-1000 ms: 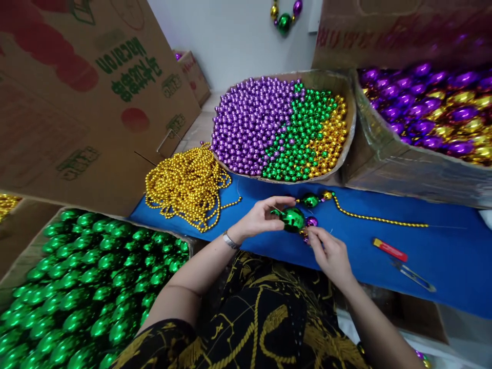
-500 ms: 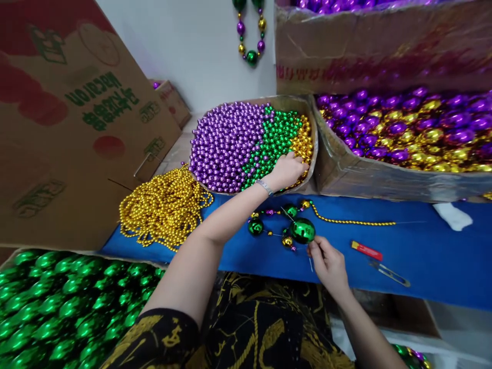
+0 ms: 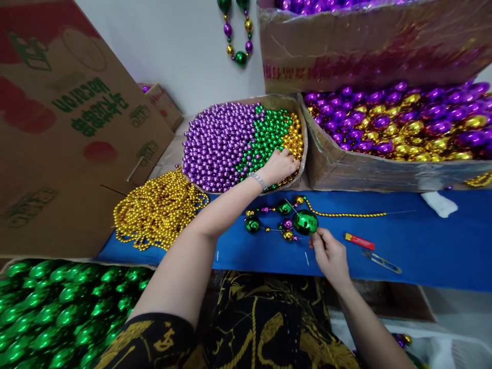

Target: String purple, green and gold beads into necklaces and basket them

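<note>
My left hand [image 3: 280,166] reaches into a box of small round beads, its fingers curled among the gold beads [image 3: 294,136]. Whatever sits between those fingertips is hidden. Beside the gold lie green beads [image 3: 271,128] and purple beads [image 3: 219,143]. Over the blue cloth, my right hand [image 3: 331,253] pinches a large shiny green bead [image 3: 305,222] at its lower right. A thin needle-like point sticks out past the bead's upper left. Left of it is a partly strung bead necklace [image 3: 251,224], joined to a strand of tiny gold beads [image 3: 346,213].
Gold bead strands [image 3: 157,210] are heaped at left, before a tall carton [image 3: 73,169]. Large green beads [image 3: 49,307] fill a box below. At right are a purple-and-gold bead box [image 3: 353,171], a lighter [image 3: 360,241] and thread snips [image 3: 382,262]. A finished necklace [image 3: 240,58] hangs behind.
The view has shifted, so the surroundings appear further left. My right hand has raised the large green bead slightly away from the strung beads. My left hand stays among the gold beads.
</note>
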